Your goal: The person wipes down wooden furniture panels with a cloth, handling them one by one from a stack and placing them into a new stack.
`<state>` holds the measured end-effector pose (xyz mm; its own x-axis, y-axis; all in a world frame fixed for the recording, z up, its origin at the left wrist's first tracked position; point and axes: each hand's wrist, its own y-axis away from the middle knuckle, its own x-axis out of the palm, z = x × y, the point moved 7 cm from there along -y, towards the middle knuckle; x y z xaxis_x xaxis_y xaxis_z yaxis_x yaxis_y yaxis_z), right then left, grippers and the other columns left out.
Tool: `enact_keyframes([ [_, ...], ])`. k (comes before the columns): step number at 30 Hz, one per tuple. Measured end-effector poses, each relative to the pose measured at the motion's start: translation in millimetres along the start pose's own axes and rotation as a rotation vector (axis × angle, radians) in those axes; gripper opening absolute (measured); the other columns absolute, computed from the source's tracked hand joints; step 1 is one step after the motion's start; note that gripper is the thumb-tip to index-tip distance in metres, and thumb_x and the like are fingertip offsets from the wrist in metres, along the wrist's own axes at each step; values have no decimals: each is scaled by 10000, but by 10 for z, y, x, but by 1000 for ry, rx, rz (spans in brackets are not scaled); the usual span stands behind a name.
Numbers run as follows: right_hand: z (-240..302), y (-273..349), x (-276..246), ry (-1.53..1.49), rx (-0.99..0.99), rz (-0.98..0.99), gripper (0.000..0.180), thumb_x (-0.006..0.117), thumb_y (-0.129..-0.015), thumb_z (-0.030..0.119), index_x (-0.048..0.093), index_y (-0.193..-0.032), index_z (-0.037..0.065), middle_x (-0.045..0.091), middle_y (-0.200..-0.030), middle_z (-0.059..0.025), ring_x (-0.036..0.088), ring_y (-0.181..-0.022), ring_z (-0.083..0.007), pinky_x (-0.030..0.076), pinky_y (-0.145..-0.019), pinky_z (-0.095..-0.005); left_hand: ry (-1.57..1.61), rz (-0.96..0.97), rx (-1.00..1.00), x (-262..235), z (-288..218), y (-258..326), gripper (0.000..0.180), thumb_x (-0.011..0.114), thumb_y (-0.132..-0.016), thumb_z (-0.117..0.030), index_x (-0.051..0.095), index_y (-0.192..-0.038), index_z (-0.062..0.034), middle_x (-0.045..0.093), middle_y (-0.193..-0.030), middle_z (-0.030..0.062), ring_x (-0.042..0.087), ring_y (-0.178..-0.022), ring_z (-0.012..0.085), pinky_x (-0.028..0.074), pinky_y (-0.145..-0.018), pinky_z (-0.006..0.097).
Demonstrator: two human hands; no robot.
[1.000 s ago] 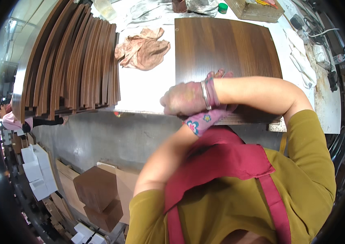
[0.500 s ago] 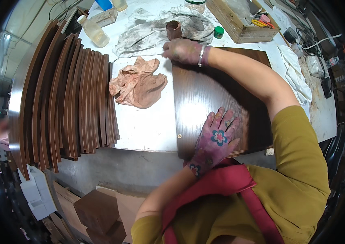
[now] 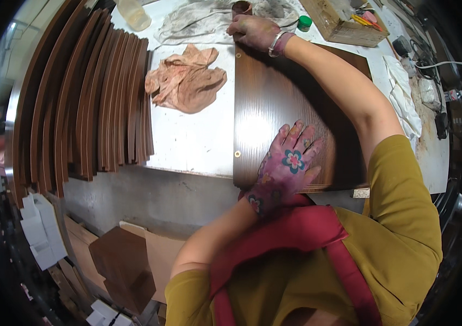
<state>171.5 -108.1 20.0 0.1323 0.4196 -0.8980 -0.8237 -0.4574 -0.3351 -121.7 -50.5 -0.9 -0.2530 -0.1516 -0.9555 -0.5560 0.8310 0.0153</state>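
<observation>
A dark brown wood-grain panel (image 3: 258, 103) lies on the white table in front of me. My left hand (image 3: 288, 157), in a purple glove with flower prints, rests flat on its near part with the fingers spread. My right hand (image 3: 255, 32), in a stained glove with a silvery band at the wrist, is at the panel's far left corner. Its fingers are bent together, and what they hold, if anything, is hidden. Just beyond it stands a small brown-stained cup (image 3: 242, 8). A crumpled pinkish-brown cloth (image 3: 187, 81) lies left of the panel.
Several brown panels (image 3: 87, 92) stand in a row at the left. Behind are a grey-white rag (image 3: 195, 24), a plastic bottle (image 3: 133, 15), a green lid (image 3: 304, 23) and a wooden box (image 3: 345, 27). A white cloth (image 3: 402, 95) lies right; brown boxes (image 3: 122, 263) sit below the table.
The whole view has shifted, so the table stands higher in the picture. My right hand stays by the panel's far left corner. My left hand still lies flat on the panel.
</observation>
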Motion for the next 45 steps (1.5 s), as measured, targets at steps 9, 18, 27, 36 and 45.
enact_keyframes([
  [9, 1154, 769, -80, -53, -250, 149, 168, 656, -858, 140, 664, -999, 50, 632, -983, -140, 630, -914, -326, 519, -791, -395, -23, -137, 31, 19, -19, 10, 622, 475, -921, -549, 471, -1426, -184, 429, -1484, 98, 334, -1402, 307, 179, -1175, 469],
  [18, 418, 246, -144, -170, -42, -30, 221, 674, -864, 99, 660, -1083, 68, 639, -995, -95, 651, -972, -239, 525, -853, -335, 22, -278, 54, -61, -22, 55, 570, 583, -883, -476, 534, -1361, -169, 489, -1423, 90, 376, -1380, 295, 238, -1154, 463],
  [27, 1329, 807, 13, -190, -329, 33, 100, 619, -849, 112, 633, -907, 32, 593, -873, -167, 601, -826, -365, 498, -721, -442, 54, -378, 76, -20, -8, 87, 469, 641, -854, -397, 602, -1247, -144, 545, -1345, 83, 443, -1326, 280, 339, -1101, 432],
  [36, 2841, 1552, 123, -604, -544, 647, 138, 612, -831, 172, 646, -919, 71, 593, -876, -131, 634, -865, -344, 508, -684, -451, 185, -338, -32, 114, 49, 156, 470, 642, -845, -341, 596, -1259, -124, 566, -1303, 116, 515, -1239, 308, 406, -1045, 436],
  [45, 3665, 1657, -1519, -213, -847, -69, 69, 581, -817, 110, 602, -825, 45, 578, -840, -151, 627, -819, -316, 516, -726, -401, 179, -374, -29, 63, 99, 120, 427, 676, -825, -254, 618, -1218, -98, 582, -1264, 119, 512, -1235, 327, 410, -1039, 441],
])
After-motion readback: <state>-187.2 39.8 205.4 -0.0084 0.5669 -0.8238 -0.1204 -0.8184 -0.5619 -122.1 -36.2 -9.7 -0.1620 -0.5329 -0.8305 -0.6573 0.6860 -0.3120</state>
